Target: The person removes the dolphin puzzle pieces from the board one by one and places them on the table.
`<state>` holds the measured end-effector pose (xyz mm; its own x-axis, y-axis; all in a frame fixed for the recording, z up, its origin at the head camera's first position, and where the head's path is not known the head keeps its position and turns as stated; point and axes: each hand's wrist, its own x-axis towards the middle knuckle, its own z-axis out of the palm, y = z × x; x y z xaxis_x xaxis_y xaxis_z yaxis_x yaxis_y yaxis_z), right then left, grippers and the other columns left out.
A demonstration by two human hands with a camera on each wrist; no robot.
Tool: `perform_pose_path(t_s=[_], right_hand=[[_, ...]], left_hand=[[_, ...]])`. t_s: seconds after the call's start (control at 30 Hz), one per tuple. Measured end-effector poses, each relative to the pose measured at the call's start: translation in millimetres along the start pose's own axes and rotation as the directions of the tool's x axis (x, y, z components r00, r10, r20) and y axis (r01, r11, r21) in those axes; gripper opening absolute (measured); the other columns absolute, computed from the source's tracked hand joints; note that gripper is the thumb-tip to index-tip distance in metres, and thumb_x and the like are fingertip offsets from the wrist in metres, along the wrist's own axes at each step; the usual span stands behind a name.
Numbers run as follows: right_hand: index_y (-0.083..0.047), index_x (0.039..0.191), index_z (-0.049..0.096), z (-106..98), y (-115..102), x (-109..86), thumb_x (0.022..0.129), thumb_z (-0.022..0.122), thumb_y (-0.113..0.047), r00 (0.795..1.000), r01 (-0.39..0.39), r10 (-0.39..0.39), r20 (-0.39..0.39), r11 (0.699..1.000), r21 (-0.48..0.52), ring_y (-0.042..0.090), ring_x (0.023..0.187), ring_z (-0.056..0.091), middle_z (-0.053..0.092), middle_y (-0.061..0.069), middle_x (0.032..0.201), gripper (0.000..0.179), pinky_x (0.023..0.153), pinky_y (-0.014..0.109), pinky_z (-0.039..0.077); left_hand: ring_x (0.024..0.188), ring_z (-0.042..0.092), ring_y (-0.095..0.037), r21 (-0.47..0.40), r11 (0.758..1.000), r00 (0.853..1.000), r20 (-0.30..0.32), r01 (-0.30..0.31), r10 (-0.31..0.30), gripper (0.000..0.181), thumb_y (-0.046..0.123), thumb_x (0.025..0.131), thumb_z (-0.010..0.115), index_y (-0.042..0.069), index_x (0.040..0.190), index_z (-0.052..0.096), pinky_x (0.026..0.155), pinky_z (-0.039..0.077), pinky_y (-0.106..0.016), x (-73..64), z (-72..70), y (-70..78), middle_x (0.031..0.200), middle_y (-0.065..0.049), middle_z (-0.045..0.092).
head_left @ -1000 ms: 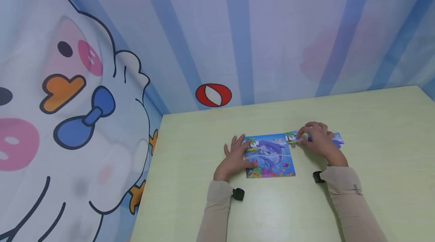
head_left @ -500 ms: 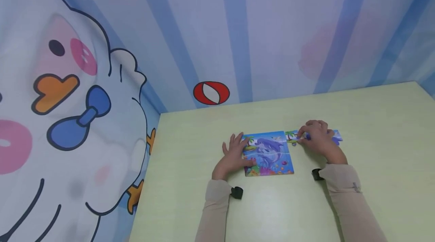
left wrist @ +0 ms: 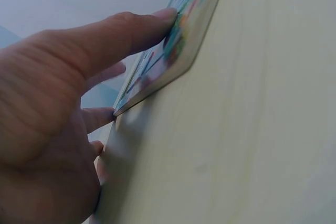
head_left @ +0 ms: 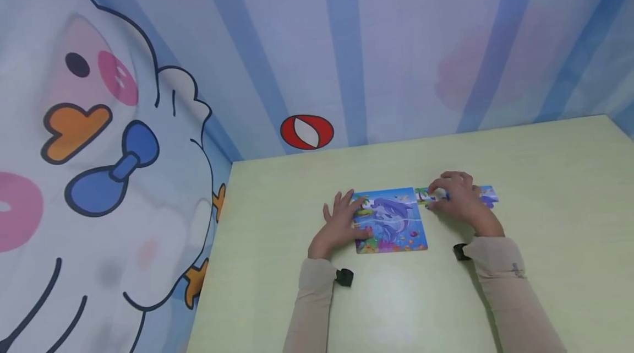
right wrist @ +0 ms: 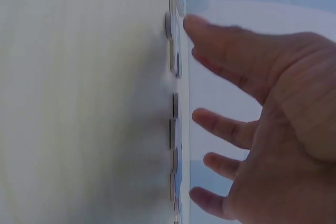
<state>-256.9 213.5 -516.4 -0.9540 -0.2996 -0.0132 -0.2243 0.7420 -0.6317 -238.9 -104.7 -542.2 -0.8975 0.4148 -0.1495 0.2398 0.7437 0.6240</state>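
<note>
A joined square jigsaw puzzle (head_left: 393, 218) with dolphins lies flat on the table. My left hand (head_left: 338, 230) rests at its left side, the thumb pressing on its printed top and fingers touching its edge. At the puzzle's upper right corner is a jigsaw piece with a palm tree (head_left: 421, 195). Over this piece and its neighbours hovers my right hand (head_left: 464, 203), thumb and forefinger spread apart. In the right wrist view its fingertips stand slightly off the row of jigsaw pieces (right wrist: 175, 129). More purple-blue pieces (head_left: 488, 194) show past the hand; those under the palm are hidden.
The pale yellow table (head_left: 386, 303) extends on all sides of the puzzle. Behind it hangs a blue striped backdrop (head_left: 396, 50), with a cartoon duck (head_left: 163, 177) on the left side. A small black device (head_left: 344, 277) sits at the left wrist.
My right thumb and forefinger have spread slightly apart over the palm-tree piece, uncovering more of the pieces there. My left hand stays on the puzzle. The head view has shifted slightly.
</note>
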Motion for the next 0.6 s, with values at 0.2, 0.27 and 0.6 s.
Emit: perform_pose_path(t_s=[0.2, 0.27, 0.6], right_hand=[[-0.006, 0.111, 0.071, 8.0, -11.4, 0.9, 0.082, 0.084, -0.017, 0.998, 0.052, -0.052, 0.023, 0.999, 0.004, 0.063, 0.137, 0.01, 0.035, 0.034, 0.145, 0.033, 0.094, 0.083, 0.015], [-0.006, 0.112, 0.071, 11.0, -14.5, 1.4, 0.079, 0.087, -0.021, 0.998, 0.054, -0.053, 0.036, 0.998, -0.032, 0.062, 0.137, 0.011, 0.036, 0.033, 0.146, 0.04, 0.095, 0.083, 0.016], [-0.008, 0.118, 0.072, 23.6, -24.2, -1.3, 0.071, 0.093, -0.027, 0.994, 0.057, -0.047, 0.094, 0.993, -0.103, 0.058, 0.142, 0.008, 0.033, 0.029, 0.151, 0.055, 0.102, 0.079, 0.011]], left_hand=[[0.154, -0.009, -0.035, -0.006, 0.999, 0.999, -0.01, -0.034, 0.034, 0.074, 0.038, 0.089, 0.075, 0.024, 0.155, 0.044, 0.114, -0.012, -0.065, -1.8, -3.5, -1.3, 0.169, -0.009, 0.011], [0.154, -0.009, -0.035, 0.002, 0.999, 0.999, -0.008, -0.039, 0.039, 0.072, 0.039, 0.09, 0.074, 0.025, 0.154, 0.044, 0.114, -0.012, -0.065, -2.3, -3.5, -1.7, 0.169, -0.009, 0.011], [0.153, -0.009, -0.038, -0.002, 0.998, 0.997, -0.01, -0.07, 0.07, 0.06, 0.042, 0.093, 0.071, 0.026, 0.148, 0.053, 0.113, -0.012, -0.067, -4.3, -0.7, 0.5, 0.169, -0.012, 0.008]])
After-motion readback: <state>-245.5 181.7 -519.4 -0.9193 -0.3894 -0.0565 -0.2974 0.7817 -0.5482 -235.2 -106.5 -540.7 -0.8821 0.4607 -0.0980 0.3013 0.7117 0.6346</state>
